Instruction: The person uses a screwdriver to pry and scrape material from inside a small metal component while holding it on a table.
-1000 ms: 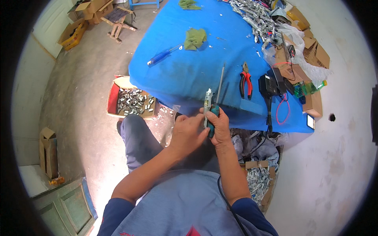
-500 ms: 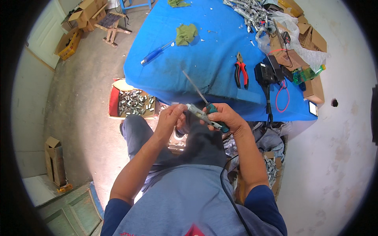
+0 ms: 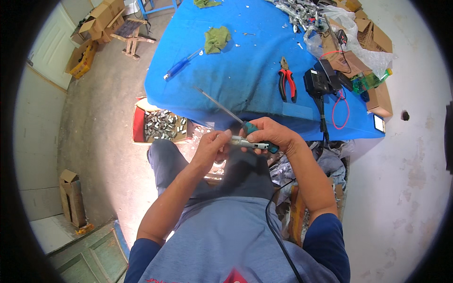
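Both hands (image 3: 206,150) (image 3: 276,134) hold a silvery part (image 3: 248,143), its long axis running left-to-right.

My screwdriver (image 3: 249,128) is teal and metallic grey, and the slim part (image 3: 246,143) I hold is silvery. My shirt (image 3: 222,231) is grey-blue with navy sleeves (image 3: 325,238), my trousers (image 3: 245,174) dark blue-grey. The cloth (image 3: 250,52) before me is bright blue, smudged with darker patches. I see red-and-black pliers (image 3: 284,74), a blue screwdriver (image 3: 177,68), a moss-green rag (image 3: 217,39), a green bottle (image 3: 372,82) and a black box-like device (image 3: 315,83).
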### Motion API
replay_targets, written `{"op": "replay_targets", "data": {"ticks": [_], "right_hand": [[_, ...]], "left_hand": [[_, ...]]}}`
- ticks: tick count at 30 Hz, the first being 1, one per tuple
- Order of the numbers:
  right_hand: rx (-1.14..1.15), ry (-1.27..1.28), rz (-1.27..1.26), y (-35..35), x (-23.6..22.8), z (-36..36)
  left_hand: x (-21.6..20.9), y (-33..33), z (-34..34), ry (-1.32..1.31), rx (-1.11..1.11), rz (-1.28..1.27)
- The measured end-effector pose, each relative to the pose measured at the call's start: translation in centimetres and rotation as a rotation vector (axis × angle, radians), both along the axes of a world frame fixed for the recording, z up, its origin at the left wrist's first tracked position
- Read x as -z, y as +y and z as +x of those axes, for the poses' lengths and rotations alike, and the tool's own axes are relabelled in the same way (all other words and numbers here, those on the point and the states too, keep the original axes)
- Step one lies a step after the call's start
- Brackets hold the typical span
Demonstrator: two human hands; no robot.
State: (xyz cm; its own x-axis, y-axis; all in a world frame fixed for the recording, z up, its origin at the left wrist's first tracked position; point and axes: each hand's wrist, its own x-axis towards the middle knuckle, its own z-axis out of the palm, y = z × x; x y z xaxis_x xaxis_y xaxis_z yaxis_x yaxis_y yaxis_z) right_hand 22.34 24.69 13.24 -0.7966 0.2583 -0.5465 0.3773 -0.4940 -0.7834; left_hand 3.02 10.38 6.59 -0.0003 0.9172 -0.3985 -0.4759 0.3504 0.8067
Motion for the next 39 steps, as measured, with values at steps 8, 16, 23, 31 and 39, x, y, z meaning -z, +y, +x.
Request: {"op": "replay_targets", "data": {"ticks": [8,16,23,31,39], "right_hand": [[0.291,-0.018,0.141,1.1,-0.6,3.4],[0.444,-0.024,0.107,-0.9,-1.7,4.7],[0.599,0.053,0.335,-2.8,-0.2,2.8],[0.527,0.077,0.412,-1.6,0.2,2.1],[0.566,0.103,0.473,-1.6,0.4,2.1]], "left_hand": [[0.5,0.7,-0.4,0.005,-0.144,0.046],[-0.1,1.7,0.8,0.087,-0.166,0.124],[0.8,1.2,0.3,0.076,-0.105,0.151],[0.9,0.9,0.6,0.099,-0.027,0.158],[0.0,1.4,0.5,0.176,-0.017,0.107]]}}
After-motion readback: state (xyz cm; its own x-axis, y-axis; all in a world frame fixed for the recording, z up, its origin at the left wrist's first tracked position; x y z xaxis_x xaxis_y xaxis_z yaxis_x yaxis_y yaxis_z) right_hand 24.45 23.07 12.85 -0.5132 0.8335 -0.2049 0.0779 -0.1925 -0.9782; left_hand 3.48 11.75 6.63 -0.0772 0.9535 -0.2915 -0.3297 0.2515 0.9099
